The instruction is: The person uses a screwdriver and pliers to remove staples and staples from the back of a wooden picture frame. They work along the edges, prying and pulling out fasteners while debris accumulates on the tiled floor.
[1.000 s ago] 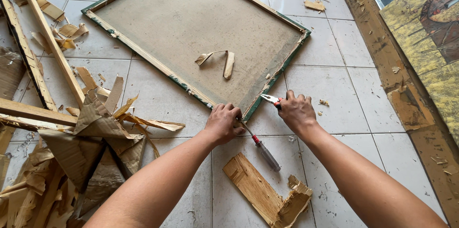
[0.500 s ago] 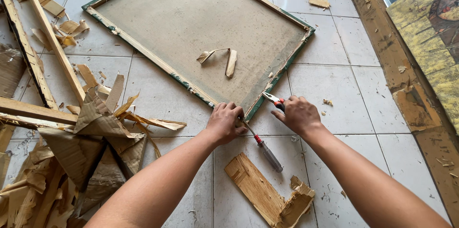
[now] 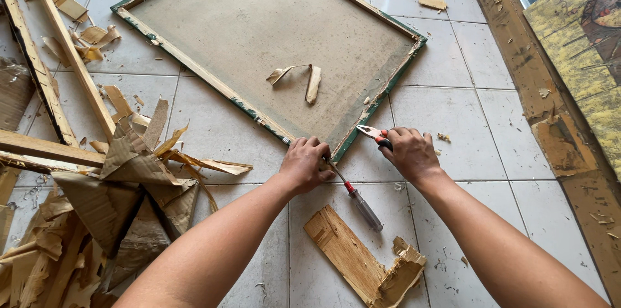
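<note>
Barely moved: left hand still presses frame; right hand still grips pliers.

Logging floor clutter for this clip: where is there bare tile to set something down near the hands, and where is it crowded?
Bare tile lies right of the right hand, between the canvas frame and the wooden beam. A smaller patch sits below the left hand, left of the wood plank. The cardboard scraps crowd the left side.

White tiled floor, framed canvas, screwdriver, perhaps cardboard scraps
</note>
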